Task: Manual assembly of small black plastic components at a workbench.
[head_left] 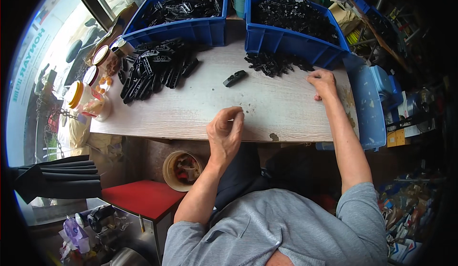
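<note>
My left hand (225, 131) is raised over the table's near edge, its fingers curled and the thumb closed toward them. Whatever it may hold is hidden. At the table's right side, my right hand (323, 85) is also closed, fingers bent, just beside a heap of small black plastic parts (274, 65). I cannot make out anything in its grip. A single black oblong plastic piece (234, 78) lies between the heaps, touched by neither hand. Farther left, many long black plastic housings (155, 70) are piled loosely.
Two blue crates stand at the back, the left crate (176, 30) full of housings, the right crate (296, 42) of small parts. Jars with lids (76, 94) line the table's left edge. Below are a bucket (167, 170) and a red-topped stand (143, 197). A translucent blue bin (369, 108) adjoins the right edge.
</note>
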### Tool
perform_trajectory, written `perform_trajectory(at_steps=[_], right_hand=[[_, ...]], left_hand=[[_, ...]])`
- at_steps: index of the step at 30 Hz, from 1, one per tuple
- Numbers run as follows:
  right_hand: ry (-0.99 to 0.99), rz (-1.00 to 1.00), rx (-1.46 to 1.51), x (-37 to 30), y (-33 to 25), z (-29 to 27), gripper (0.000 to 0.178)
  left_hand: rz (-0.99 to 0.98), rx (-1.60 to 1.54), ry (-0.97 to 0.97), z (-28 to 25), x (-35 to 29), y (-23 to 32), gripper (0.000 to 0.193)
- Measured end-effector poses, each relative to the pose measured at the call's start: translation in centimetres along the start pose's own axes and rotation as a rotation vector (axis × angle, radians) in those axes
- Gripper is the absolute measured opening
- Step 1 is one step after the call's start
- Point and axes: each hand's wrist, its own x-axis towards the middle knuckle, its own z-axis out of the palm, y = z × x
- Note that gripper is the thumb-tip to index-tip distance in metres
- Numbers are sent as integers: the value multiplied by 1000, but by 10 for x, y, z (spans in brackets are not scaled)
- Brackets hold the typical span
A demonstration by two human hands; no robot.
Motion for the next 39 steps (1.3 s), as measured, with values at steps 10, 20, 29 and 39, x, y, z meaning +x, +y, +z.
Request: perform_trajectory(at_steps=[10, 20, 29, 39], right_hand=[[-152, 23, 303, -46, -3, 18, 22], [-359, -80, 453, -86, -7, 45, 19], [-378, -171, 531, -94, -8, 53, 21], [-318, -178, 562, -100, -8, 54, 19]], left_hand=[[-505, -483, -221, 62, 34, 10, 37], [-672, -482, -421, 94, 65, 11, 25], [-713, -818, -262, 82, 56, -6, 16], [-640, -817, -175, 84, 47, 3, 21]])
